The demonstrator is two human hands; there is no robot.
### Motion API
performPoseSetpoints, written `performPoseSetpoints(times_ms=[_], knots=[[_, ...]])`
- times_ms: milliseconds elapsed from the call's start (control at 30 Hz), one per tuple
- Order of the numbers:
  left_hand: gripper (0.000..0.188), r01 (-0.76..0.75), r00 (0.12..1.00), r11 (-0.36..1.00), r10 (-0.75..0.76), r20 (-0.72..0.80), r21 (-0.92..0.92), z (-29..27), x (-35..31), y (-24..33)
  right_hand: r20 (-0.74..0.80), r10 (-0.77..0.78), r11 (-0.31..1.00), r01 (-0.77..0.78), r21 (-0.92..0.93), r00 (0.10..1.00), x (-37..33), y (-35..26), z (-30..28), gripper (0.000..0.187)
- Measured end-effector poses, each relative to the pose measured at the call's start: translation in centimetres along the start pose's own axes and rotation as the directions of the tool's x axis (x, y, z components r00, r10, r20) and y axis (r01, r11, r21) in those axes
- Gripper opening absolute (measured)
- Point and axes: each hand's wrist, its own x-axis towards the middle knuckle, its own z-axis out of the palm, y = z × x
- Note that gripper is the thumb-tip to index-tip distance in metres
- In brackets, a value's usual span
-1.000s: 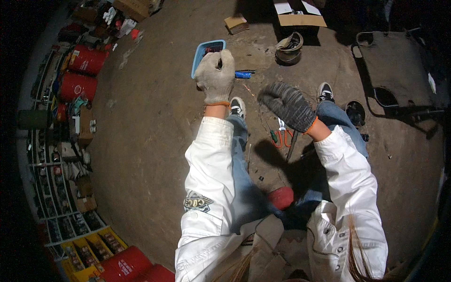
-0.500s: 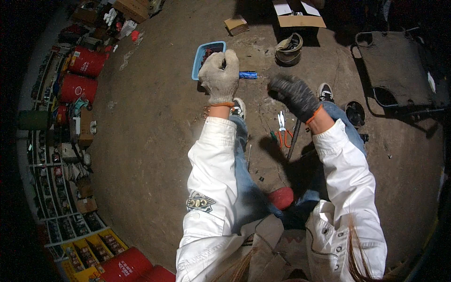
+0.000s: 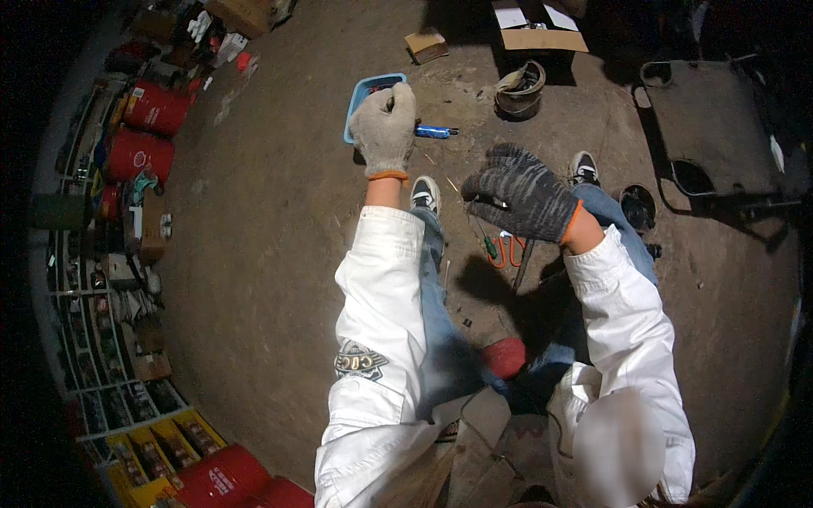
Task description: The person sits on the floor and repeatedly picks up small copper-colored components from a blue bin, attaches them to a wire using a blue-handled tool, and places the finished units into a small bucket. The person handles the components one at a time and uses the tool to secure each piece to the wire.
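Note:
My left hand point(image 3: 383, 131), in a pale knitted glove, is closed, thumb curled against the bent index finger. It overlaps the near right part of a light blue plastic basin point(image 3: 350, 114), and whatever is in its grip is hidden. Just right of it a blue cylindrical object point(image 3: 434, 132) lies on the floor. My right hand point(image 3: 521, 195), in a dark grey glove, has its thumb and index finger drawn together; anything between them is too small to make out. It hangs over orange-handled snips point(image 3: 506, 252), hiding most of their blades. Beside these are a small green-handled tool point(image 3: 490, 247) and a dark rod point(image 3: 524, 264).
A bucket point(image 3: 518, 103), an open cardboard box point(image 3: 544, 40) and a flattened brown carton point(image 3: 426, 47) stand ahead. To the right are a dark padded frame point(image 3: 720, 127) and a round black container point(image 3: 637, 206). Red drums point(image 3: 140, 155), shelving and yellow bins point(image 3: 174, 444) line the left.
My right hand has moved left and nearer, now covering the snips' blades. My left hand has shifted slightly left, showing more of the blue cylindrical object.

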Motion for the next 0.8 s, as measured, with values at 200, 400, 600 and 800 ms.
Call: performPoseSetpoints(times_ms=[200, 400, 600, 800], knots=[[0.043, 0.071, 0.984, 0.997, -0.064, -0.166, 0.036, -0.8, 0.6, -0.9, 0.103, 0.097, 0.918, -0.049, -0.393, 0.990, 0.7, -0.3, 4.8, 0.055], [0.039, -0.009, 0.958, 0.999, 0.000, -0.288, -0.031, -1.1, 0.3, -0.3, -0.175, -0.016, 0.914, 0.086, 0.397, 0.984, 0.2, 2.1, 6.1, 0.038], [0.035, -0.180, 0.943, 0.980, 0.147, -0.297, -0.086, -0.3, -0.4, 1.9, -0.118, 0.089, 0.992, -0.078, 0.097, 0.989, 1.6, 3.5, 8.0, 0.031], [0.031, -0.264, 0.947, 0.947, 0.219, -0.234, -0.182, 0.6, -1.8, 4.2, -0.069, 0.608, 0.746, -0.539, 0.391, 0.791, 3.4, 2.9, 7.8, 0.032]])
